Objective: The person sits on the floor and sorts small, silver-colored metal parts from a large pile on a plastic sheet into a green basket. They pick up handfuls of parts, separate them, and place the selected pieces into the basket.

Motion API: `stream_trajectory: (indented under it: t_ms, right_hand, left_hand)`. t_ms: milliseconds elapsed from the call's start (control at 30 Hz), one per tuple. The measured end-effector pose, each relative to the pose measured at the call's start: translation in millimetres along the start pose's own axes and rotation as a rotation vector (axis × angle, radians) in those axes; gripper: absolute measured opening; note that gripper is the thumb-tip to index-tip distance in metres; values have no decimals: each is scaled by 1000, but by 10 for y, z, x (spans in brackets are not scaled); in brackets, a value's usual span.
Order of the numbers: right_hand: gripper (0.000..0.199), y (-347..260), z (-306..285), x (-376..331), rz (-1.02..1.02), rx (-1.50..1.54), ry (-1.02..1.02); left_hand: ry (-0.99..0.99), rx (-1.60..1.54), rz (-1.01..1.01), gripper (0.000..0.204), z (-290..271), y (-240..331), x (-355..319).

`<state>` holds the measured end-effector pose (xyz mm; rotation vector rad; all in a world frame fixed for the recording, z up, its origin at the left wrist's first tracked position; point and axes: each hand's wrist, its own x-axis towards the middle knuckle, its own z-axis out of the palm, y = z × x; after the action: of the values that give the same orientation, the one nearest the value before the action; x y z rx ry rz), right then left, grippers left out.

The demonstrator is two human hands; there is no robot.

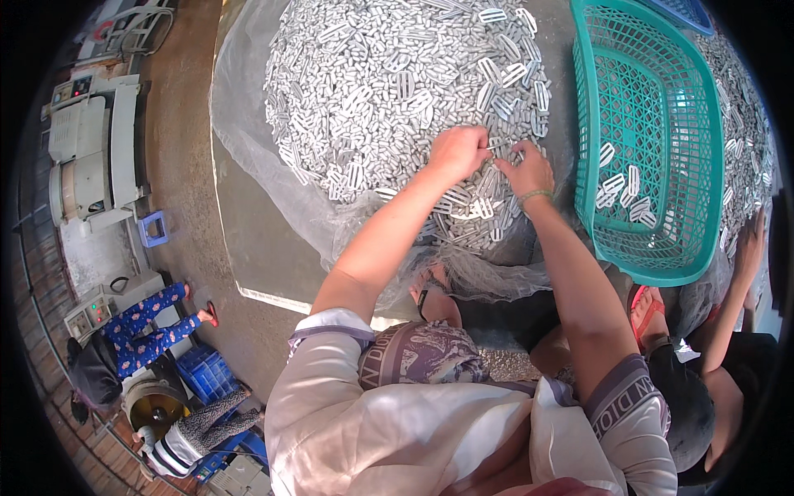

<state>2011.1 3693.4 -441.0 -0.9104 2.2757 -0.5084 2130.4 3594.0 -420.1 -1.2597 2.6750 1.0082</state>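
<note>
A wide heap of small silver metal pieces (364,91) covers the sheet in front of me; many are little rounded slugs, and some are flat slotted pieces (404,84). At the heap's near right side, my left hand (460,155) is closed in a pinch on a thin silver metal piece (497,147). Facing it, my right hand (532,172) has thumb and fingers bent around the other end of that piece. The fingertips partly hide it, so its full shape cannot be made out. More slotted pieces (480,207) lie just below both hands.
Right of the heap stands a green plastic basket (585,124) with several slotted pieces inside. Beyond it lie another metal heap (736,116) and a co-worker's arm (736,289). Crumpled clear sheeting (331,227) edges my heap. Machines (87,157) and two people are at far left.
</note>
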Motion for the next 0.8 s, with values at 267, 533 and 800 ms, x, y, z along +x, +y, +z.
stream_trajectory:
  t_ms: [267,533,800]
  right_hand:
    - [35,153,162,59,-176,638,90]
    - [19,-186,-158,-5,72,992,-555]
    - [15,-203,-184,12,-526,585,-394]
  left_hand:
    - [89,-750,-37,18,-172,-402,-191]
    - [257,-552,61,23,-254,-131,-291]
    - [-205,-571,67,27,-427,-202,-256]
